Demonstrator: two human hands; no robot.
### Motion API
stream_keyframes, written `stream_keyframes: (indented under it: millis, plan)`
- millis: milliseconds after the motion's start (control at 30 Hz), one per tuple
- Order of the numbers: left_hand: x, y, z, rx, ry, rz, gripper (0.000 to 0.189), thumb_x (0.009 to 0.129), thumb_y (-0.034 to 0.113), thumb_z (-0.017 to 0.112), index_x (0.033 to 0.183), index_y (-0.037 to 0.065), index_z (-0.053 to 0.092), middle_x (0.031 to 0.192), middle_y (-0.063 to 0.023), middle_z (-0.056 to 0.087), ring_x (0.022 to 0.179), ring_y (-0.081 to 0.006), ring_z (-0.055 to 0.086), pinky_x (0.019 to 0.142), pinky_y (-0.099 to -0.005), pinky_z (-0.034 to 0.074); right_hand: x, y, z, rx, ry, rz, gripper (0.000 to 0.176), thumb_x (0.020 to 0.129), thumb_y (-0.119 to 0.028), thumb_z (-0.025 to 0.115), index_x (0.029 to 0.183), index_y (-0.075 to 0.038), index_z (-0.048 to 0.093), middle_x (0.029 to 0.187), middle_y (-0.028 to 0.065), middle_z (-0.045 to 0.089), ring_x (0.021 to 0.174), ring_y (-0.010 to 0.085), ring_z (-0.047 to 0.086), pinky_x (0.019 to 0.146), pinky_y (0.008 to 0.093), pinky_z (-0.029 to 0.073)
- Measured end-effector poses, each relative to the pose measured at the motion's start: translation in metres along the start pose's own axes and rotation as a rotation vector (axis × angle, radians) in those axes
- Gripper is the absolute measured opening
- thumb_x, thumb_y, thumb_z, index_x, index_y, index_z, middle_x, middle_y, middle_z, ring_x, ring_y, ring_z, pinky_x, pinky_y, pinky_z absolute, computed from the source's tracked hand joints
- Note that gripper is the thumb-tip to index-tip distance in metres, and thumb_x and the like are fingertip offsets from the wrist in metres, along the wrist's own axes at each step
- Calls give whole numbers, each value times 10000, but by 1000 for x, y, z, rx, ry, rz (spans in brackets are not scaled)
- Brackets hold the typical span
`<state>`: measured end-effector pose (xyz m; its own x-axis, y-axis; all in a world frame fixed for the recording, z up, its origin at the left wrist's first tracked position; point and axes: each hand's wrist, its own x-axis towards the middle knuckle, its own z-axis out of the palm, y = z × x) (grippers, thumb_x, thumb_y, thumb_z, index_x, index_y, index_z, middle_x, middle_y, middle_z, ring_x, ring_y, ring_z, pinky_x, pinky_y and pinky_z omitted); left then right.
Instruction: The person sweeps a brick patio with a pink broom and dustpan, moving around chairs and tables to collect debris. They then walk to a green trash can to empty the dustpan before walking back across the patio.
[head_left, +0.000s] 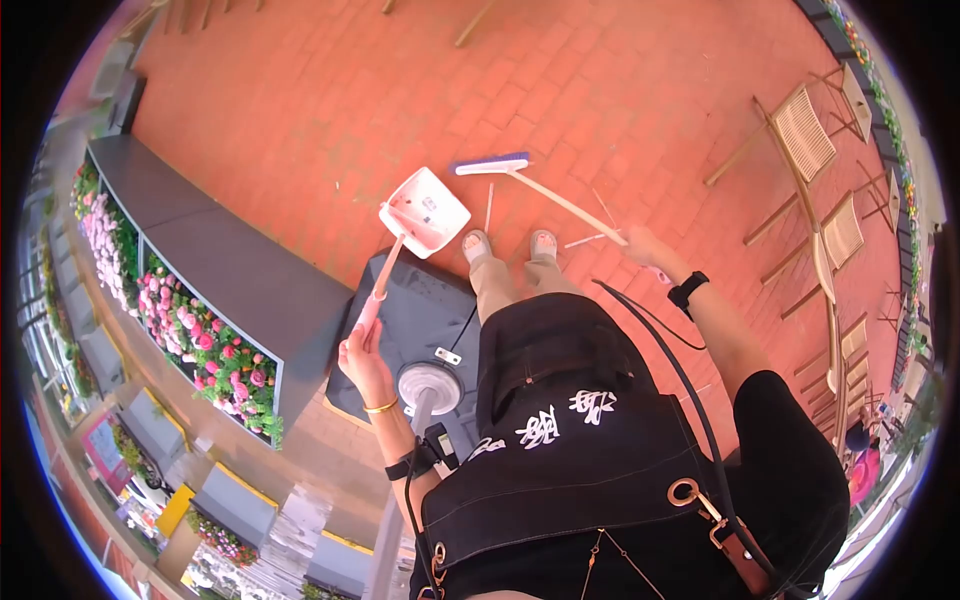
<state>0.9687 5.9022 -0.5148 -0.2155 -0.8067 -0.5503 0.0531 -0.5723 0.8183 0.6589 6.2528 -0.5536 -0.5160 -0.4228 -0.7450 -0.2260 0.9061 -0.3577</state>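
Note:
My left hand [366,352] is closed around the pink handle of a white and pink dustpan [452,212]. Small dark bits lie inside the pan, which is ahead and left of my feet. In my right hand [652,252] is the pale stick of a broom [565,203]. Its white head with blue-purple bristles is beside the dustpan, a small gap apart. Thin pale strips [490,206] lie on the red brick floor [600,100] near my shoes.
A dark square base [425,300] with a grey post stands close on my left. Beyond it runs a grey planter [240,270] with pink flowers [185,320]. Wooden slatted chairs [803,135] line the right side. I wear a black apron [580,470].

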Motion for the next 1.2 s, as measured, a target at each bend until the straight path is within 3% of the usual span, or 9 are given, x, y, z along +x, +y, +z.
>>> stream_keyframes:
  millis: [33,200,367,667,800,867,967,1100,1200]
  plan:
    - [3,0,-1,-9,-7,-6,170,755,34,498,807,-123,456,872,-239,536,815,-294,571,796,-335,482,-24,-4,-4,79,-24,0,261,700,-93,499,914,44,559,489,120,495,373,181,504,337,303,391]
    - [21,13,-7,6,-28,0,130,754,28,504,752,-86,441,834,-224,537,801,-295,573,785,-339,487,-98,7,16,320,-87,247,292,704,-91,513,963,41,543,521,74,491,359,136,474,312,278,373]
    - [56,22,-14,123,-135,-28,142,746,44,523,726,-47,416,822,-195,533,755,-260,581,741,-317,497,-142,19,61,562,152,532,220,728,-104,507,887,43,542,492,39,444,348,123,444,309,271,362]
    - [117,30,38,382,-392,-94,152,748,53,537,703,-16,410,792,-168,530,736,-223,578,731,-301,501,-80,55,145,834,539,813,136,735,-83,495,690,46,502,508,44,465,368,127,444,326,254,351]
    - [142,31,55,502,-458,-74,135,756,62,526,723,-22,425,792,-156,531,747,-217,575,729,-299,500,-79,43,163,1241,514,823,113,749,-84,479,703,18,490,528,37,459,365,105,404,314,235,319]
    - [145,32,65,555,-490,-70,135,757,66,526,734,-30,434,794,-156,532,747,-216,576,729,-300,500,-98,34,172,1506,376,645,99,764,-115,501,771,-17,518,543,13,444,381,84,389,310,215,286]
    - [146,31,86,615,-537,-53,144,765,72,524,761,-53,453,818,-169,538,764,-231,579,728,-300,499,-149,24,154,1711,263,593,109,770,-118,512,837,-32,510,561,-3,428,384,71,378,317,207,278]
    - [134,29,103,659,-580,-20,194,773,73,524,824,-104,465,864,-188,536,796,-249,577,727,-298,498,-170,22,140,1577,230,582,132,780,-129,514,871,-34,510,566,-19,411,377,62,352,309,210,273]
    - [123,24,113,699,-599,-27,231,770,78,528,857,-126,462,880,-193,528,808,-252,571,734,-298,497,-152,44,142,1374,325,579,165,764,-134,523,868,-6,522,578,35,479,400,105,450,322,244,348]
